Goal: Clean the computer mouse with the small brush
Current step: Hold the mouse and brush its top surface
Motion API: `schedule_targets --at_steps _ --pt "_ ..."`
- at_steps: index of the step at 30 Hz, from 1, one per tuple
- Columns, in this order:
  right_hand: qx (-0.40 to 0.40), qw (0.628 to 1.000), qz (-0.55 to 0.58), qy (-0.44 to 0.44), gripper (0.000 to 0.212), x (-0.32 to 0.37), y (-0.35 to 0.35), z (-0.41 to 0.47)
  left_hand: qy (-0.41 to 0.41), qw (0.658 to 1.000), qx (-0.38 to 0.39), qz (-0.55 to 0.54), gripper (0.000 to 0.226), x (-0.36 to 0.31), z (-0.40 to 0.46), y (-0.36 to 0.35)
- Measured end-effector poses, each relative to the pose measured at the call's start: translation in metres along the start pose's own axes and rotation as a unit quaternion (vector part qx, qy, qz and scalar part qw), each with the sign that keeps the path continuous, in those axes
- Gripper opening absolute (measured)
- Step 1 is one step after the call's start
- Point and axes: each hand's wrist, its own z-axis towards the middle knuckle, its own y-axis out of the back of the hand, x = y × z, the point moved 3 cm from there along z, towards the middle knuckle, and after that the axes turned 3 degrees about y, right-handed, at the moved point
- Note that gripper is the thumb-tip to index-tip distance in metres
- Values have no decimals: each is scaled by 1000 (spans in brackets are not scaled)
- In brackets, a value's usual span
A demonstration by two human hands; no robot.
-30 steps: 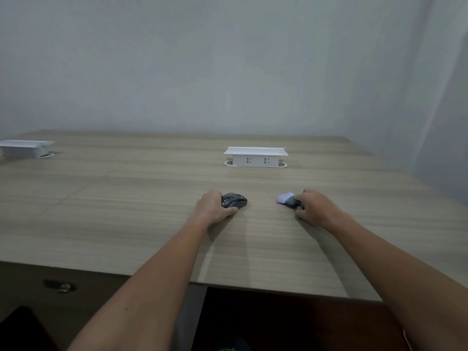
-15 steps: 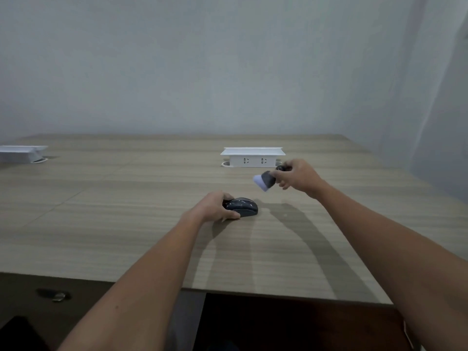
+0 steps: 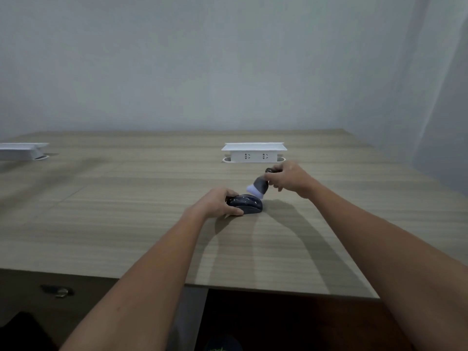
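Note:
A dark computer mouse (image 3: 249, 204) lies on the wooden table (image 3: 126, 224) near its middle. My left hand (image 3: 217, 202) grips the mouse from its left side, thumb at the front and fingers at the back. My right hand (image 3: 288, 178) holds a small brush (image 3: 258, 186) with a dark handle and pale bristles. The brush tilts down to the left, and its bristles touch or nearly touch the mouse's far right top.
A white pop-up socket box (image 3: 254, 152) stands just behind my right hand. A second white box (image 3: 22, 150) sits at the far left edge. The table's front edge runs below my forearms, with a drawer lock (image 3: 59, 291) under it at left.
My right hand lifted the brush off the table, then brought it down and left onto the mouse. My left hand kept hold of the mouse and shifted it slightly right.

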Motion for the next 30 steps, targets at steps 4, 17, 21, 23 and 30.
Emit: schedule_targets --at_steps 4,17,21,23,30 --pt "5 993 -117 -8 20 1 -3 0 -2 1000 1 8 37 -2 0 1" --pt "-5 1000 -4 1 22 4 -11 1 17 1000 -9 5 38 -1 -2 -1" --pt "-21 994 -97 -45 17 1 -8 5 26 1000 -9 3 39 -2 -1 -1" --pt "-48 996 -55 -53 19 3 -4 7 27 1000 -13 5 39 -3 -2 -1" --pt "13 996 -68 -46 21 5 -5 -4 39 999 -28 4 38 -6 -4 -2"
